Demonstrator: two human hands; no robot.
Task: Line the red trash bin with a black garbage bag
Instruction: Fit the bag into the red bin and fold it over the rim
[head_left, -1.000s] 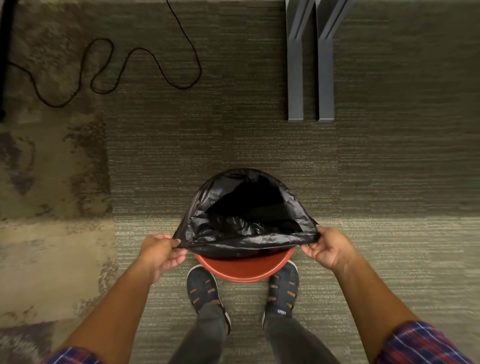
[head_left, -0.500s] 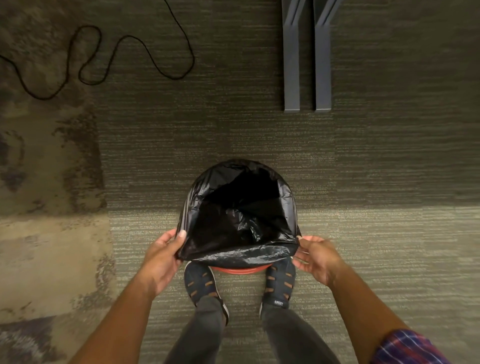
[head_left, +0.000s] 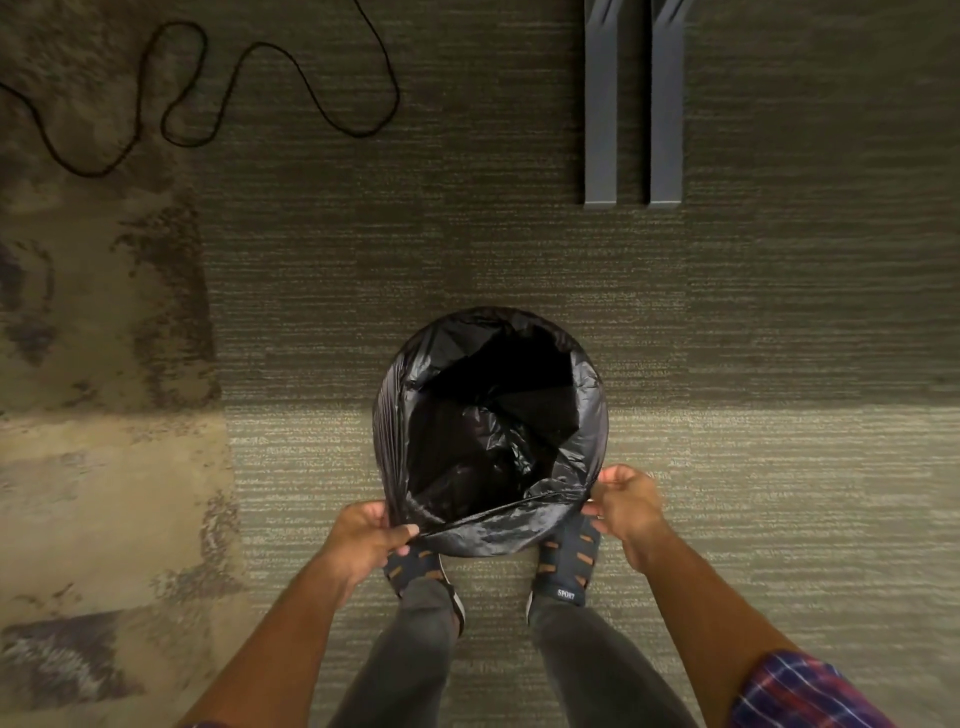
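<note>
A black garbage bag (head_left: 493, 530) stands open on the carpet in front of my feet, its mouth stretched round. The bag covers the red trash bin all the way round, so no red shows. My left hand (head_left: 366, 538) pinches the bag's near-left edge between thumb and fingers. My right hand (head_left: 626, 501) grips the near-right edge. The bag's near lip hangs folded down over the rim between my hands. Its inside is dark and wrinkled.
My two sandalled feet (head_left: 563, 566) stand just behind the bin. A black cable (head_left: 270, 62) snakes over the carpet at the far left. Two grey metal furniture legs (head_left: 631, 119) lie at the far right. Patterned carpet surrounds the bin.
Both hands have pulled the bag's near edge toward me and down over the rim. The red rim, visible a second ago, is now covered.
</note>
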